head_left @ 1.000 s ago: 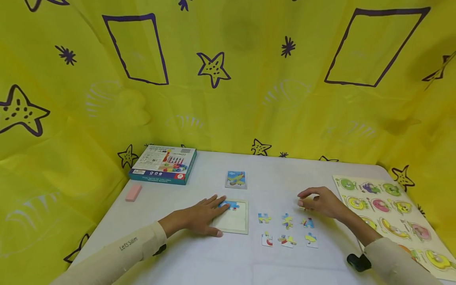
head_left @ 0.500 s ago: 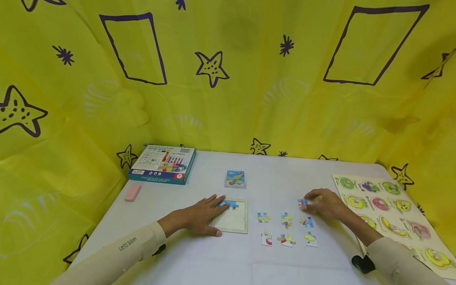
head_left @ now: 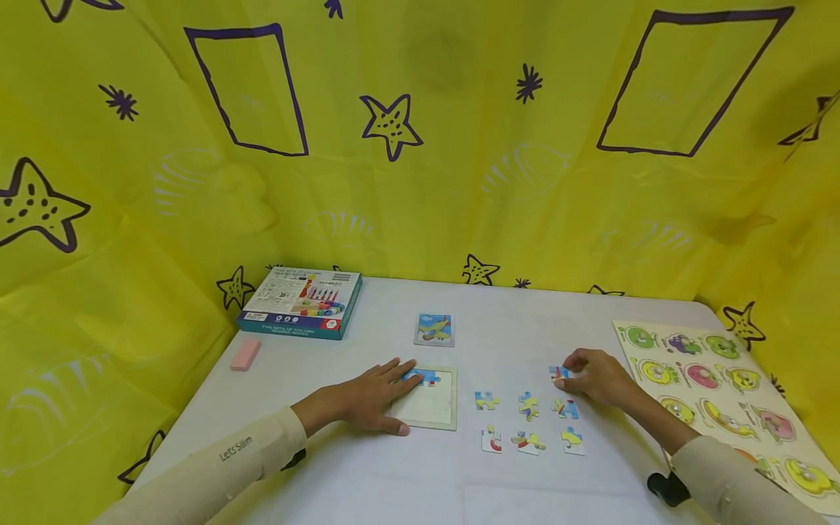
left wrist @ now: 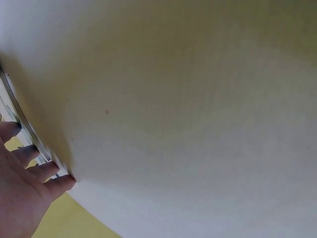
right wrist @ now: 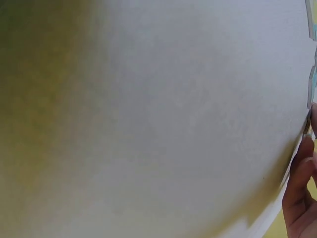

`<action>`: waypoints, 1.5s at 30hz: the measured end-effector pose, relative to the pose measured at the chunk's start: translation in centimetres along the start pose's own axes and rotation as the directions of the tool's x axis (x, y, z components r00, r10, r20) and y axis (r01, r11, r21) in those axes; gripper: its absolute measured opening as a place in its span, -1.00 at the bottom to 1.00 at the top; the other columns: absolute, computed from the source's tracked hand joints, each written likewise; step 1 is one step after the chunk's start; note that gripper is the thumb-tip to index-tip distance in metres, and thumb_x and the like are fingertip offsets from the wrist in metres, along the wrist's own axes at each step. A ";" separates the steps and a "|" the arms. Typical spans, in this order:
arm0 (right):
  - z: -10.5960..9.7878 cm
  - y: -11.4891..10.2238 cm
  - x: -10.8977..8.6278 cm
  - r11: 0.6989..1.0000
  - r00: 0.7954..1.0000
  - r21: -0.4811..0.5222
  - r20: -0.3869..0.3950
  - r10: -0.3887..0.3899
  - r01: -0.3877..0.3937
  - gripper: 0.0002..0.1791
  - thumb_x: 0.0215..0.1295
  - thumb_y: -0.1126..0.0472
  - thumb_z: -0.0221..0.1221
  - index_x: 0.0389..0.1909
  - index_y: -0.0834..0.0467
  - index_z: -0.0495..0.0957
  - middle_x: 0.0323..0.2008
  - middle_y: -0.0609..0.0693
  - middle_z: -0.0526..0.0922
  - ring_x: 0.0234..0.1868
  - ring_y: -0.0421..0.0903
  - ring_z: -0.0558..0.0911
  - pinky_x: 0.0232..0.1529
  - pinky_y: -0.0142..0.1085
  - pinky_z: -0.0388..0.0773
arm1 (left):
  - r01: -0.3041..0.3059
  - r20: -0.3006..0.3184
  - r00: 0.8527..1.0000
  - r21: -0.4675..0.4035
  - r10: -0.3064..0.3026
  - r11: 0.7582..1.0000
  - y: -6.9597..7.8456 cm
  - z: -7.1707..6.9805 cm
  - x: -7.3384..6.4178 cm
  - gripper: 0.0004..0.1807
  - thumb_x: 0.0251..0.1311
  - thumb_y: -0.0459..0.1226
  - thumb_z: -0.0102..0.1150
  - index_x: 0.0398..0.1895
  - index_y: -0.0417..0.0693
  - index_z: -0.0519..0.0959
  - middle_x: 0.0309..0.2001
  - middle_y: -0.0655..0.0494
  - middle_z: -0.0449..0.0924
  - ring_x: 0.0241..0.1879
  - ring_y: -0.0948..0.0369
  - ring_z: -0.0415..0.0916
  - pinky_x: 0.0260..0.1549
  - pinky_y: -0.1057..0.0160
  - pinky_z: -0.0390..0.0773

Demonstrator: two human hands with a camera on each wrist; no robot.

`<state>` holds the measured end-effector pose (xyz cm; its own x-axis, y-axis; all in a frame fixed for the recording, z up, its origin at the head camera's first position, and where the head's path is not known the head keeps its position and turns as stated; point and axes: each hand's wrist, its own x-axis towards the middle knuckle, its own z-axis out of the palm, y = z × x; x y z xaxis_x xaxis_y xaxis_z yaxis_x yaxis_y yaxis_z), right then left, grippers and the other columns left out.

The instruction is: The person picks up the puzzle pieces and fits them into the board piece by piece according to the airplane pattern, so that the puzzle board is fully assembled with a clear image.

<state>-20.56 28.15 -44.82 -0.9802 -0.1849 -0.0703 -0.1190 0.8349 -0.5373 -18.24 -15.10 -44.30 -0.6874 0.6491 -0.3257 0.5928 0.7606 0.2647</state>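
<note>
My left hand (head_left: 374, 399) lies with fingers spread over the left side of a pale puzzle frame (head_left: 454, 401). Blue pieces (head_left: 429, 378) fill the top of that frame, partly covered by the fingers; its lower area is white and bare. In the left wrist view the fingertips (left wrist: 62, 184) reach along the frame's edge. Over to the right, my right hand (head_left: 600, 378) pinches a blue and red puzzle piece (head_left: 557, 372) at its right edge with thumb and index finger, close to the table. Several loose pieces (head_left: 528, 406) lie in two rows between frame and hand.
Behind the frame lies a small airplane picture (head_left: 434, 330). A boxed bead set (head_left: 298, 302) and a pink block (head_left: 246, 355) are at the back left. A fruit board (head_left: 715, 394) covers the right side, close to my right forearm.
The right hand has shifted slightly right and down, and the blue and red puzzle piece now shows at its fingertips. The left hand has stayed on the frame.
</note>
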 end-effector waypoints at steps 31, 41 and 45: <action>0.2 -1.8 0.4 0.937 0.986 0.332 0.085 -0.142 0.106 -0.58 0.31 0.23 0.30 0.10 0.40 0.56 -0.37 0.08 0.56 -0.61 -0.12 0.53 -0.60 -0.36 0.48 | -0.003 -0.002 1.000 0.008 0.003 1.000 0.0 0.1 0.2 0.03 0.23 0.32 0.13 0.63 0.15 -0.03 0.65 0.06 -0.20 0.62 -0.08 -0.24 0.52 -0.16 0.00; 1.0 -3.7 0.5 0.920 0.983 0.386 0.130 -0.128 0.069 -0.53 0.35 0.15 0.29 0.15 0.36 0.56 -0.32 0.07 0.58 -0.53 -0.13 0.55 -0.57 -0.36 0.48 | 0.005 0.003 1.000 0.005 -0.005 1.000 -0.1 0.1 0.2 0.04 0.22 0.32 0.14 0.64 0.16 -0.04 0.65 0.06 -0.20 0.62 -0.08 -0.25 0.52 -0.16 -0.01; 1.3 -4.7 0.8 0.910 0.982 0.409 0.139 -0.126 0.059 -0.53 0.36 0.11 0.28 0.16 0.31 0.57 -0.31 0.06 0.58 -0.53 -0.11 0.54 -0.57 -0.36 0.46 | 0.006 0.008 1.000 0.004 -0.006 1.000 0.0 0.0 0.2 0.04 0.22 0.31 0.15 0.64 0.15 -0.04 0.65 0.06 -0.21 0.62 -0.08 -0.26 0.52 -0.16 -0.02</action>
<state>-20.60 23.40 -43.48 -0.9257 -0.3592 -0.1184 -0.1013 0.5371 -0.8374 -18.37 -14.99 -44.33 -0.6875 0.6448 -0.3341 0.5905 0.7641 0.2595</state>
